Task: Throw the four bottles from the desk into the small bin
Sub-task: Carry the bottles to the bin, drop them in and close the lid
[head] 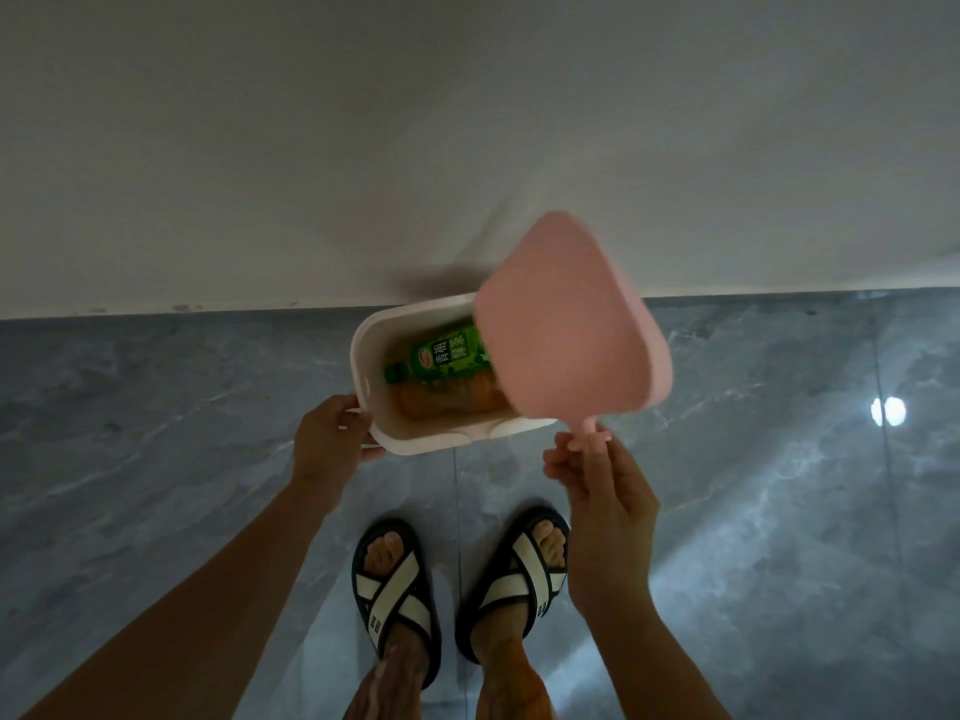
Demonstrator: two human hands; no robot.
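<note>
A small white bin (370, 339) stands on the floor against the wall. Inside lie a green-labelled bottle (441, 356) and, in front of it, an orange bottle (447, 402). The bin's pink lid (569, 317) is tilted up over the right half and hides the rest of the inside. My right hand (605, 493) pinches the lid's small pink tab at its lower edge. My left hand (327, 441) grips the bin's left front corner.
A pale wall rises behind the bin. The floor is glossy grey marble tile with a bright light reflection (889, 410) at the right. My two feet in black and white sandals (457, 579) stand just in front of the bin.
</note>
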